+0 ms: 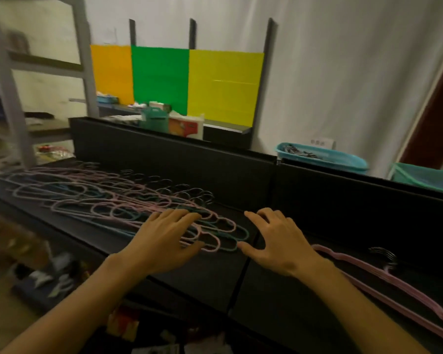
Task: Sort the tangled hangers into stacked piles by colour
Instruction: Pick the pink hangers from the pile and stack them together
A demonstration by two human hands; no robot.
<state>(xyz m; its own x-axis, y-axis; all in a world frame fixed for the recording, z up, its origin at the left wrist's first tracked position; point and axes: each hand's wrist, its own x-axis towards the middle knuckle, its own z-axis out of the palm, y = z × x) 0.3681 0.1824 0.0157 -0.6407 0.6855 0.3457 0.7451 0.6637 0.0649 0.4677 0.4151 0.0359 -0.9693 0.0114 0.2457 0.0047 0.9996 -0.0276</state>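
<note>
A tangled spread of thin hangers (92, 198), pink, teal and some blue, lies across the left part of the black table (210, 274). My left hand (164, 238) rests flat on the near right end of that tangle, fingers spread over pink and teal hangers. My right hand (274, 238) hovers or rests just right of the tangle with fingers spread, its thumb near the outermost teal loop, holding nothing. A stacked pile of pink hangers (384, 284) with dark metal hooks lies on the table at the right.
A black back wall (179, 157) runs along the table's far edge. Behind it stand coloured panels (161, 77), boxes, a teal basket (322, 157) and a green bin (425, 177). A grey shelf frame (8, 80) stands at left. Clutter lies on the floor below.
</note>
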